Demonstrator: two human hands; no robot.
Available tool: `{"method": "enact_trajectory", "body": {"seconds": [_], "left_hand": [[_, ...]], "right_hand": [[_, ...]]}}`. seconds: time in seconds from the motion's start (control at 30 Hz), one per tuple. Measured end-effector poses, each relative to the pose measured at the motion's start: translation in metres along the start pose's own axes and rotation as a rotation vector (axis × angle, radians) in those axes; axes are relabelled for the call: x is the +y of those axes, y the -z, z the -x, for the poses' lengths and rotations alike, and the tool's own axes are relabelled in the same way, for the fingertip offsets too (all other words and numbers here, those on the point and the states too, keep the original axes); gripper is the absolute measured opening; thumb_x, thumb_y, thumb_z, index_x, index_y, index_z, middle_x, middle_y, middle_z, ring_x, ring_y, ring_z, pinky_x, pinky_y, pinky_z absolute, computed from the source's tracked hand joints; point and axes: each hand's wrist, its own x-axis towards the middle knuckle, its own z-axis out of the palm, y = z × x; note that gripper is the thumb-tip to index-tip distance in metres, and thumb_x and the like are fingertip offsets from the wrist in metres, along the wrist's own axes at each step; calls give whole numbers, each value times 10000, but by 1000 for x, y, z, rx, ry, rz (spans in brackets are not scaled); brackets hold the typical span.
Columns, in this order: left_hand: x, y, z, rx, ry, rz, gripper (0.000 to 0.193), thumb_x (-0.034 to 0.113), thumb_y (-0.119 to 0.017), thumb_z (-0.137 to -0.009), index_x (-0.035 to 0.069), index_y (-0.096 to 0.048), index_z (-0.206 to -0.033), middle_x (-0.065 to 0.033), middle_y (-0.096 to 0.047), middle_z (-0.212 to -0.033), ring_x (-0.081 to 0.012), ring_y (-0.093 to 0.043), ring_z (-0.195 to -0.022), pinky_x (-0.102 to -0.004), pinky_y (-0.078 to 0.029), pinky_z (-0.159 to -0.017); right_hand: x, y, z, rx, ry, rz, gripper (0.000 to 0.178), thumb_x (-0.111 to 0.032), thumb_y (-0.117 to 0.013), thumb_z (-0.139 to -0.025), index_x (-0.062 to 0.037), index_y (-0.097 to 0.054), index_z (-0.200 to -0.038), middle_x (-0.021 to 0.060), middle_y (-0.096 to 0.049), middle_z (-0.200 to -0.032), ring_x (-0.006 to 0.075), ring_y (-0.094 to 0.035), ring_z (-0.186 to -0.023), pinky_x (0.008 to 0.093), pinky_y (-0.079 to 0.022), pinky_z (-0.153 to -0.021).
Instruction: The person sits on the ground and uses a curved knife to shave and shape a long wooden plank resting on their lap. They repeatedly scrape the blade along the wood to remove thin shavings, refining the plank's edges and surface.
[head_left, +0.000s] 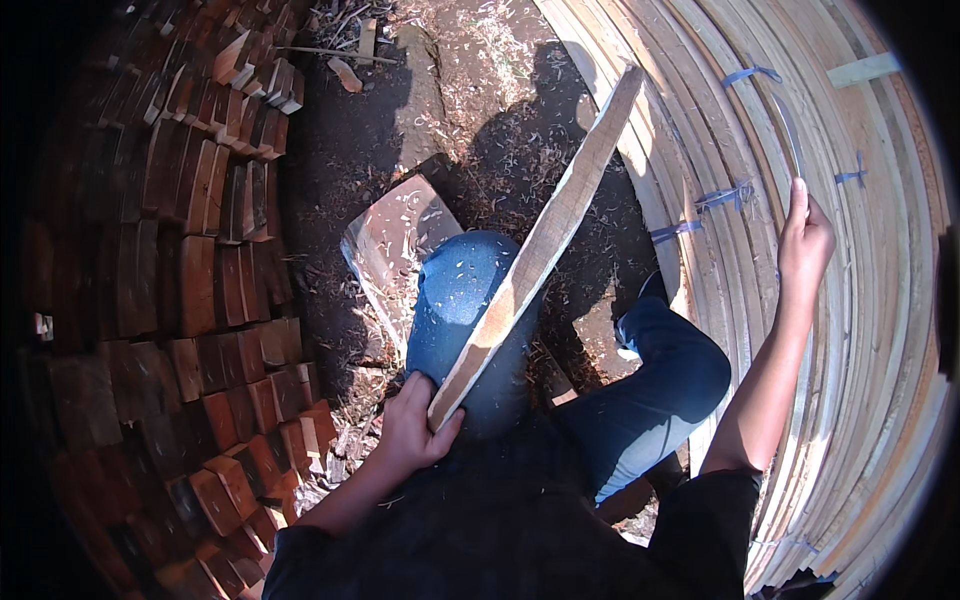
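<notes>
My left hand (418, 420) is closed round the near end of a long, rough-edged wooden slat (545, 235). The slat slants away to the upper right, across my jeans-covered leg. Out to the right, my right hand (805, 240) is raised and wrapped round a knife (790, 135); its long, thin blade points up and away, apart from the slat. The knife's handle is hidden in my fist. Just beyond my left knee lies a broad wooden block (400, 220) sprinkled with shavings.
Stacked reddish-brown wood pieces (205, 270) form a wall on the left. Long pale strips (690, 120), bundled with blue ties (725, 197), line the right side. Wood shavings litter the dark ground (500, 170). A loose stick (335, 53) lies at the far left.
</notes>
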Motion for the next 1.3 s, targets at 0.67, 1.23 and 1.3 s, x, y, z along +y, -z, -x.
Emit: {"method": "enact_trajectory", "body": {"seconds": [0.67, 1.23, 1.3], "left_hand": [[9, 1, -6, -36, 31, -2, 309, 190, -688, -785, -34, -519, -914, -199, -498, -817, -409, -560, -687, -429, -468, -590], [2, 2, -3, -31, 29, 9, 306, 192, -696, -772, -21, -499, -869, -185, -480, -792, -399, -549, -673, -439, -455, -566], [2, 2, -3, -23, 24, -12, 307, 192, -697, -772, -22, -500, -873, -186, -482, -795, -403, -553, -681, -438, -457, -574]], "right_hand": [[-78, -29, 82, -110, 594, -69, 591, -580, -751, -698, -80, -464, -568, 44, -440, -479, 227, -503, -429, 353, -403, -422], [-83, -28, 113, -279, 370, -277, 437, -400, -744, -814, -26, -572, -666, 109, -465, -477, 286, -486, -415, 356, -404, -434], [-96, -26, 108, -291, 412, -206, 541, -480, -749, -777, -49, -477, -596, 84, -431, -461, 275, -474, -403, 364, -387, -416]]}}
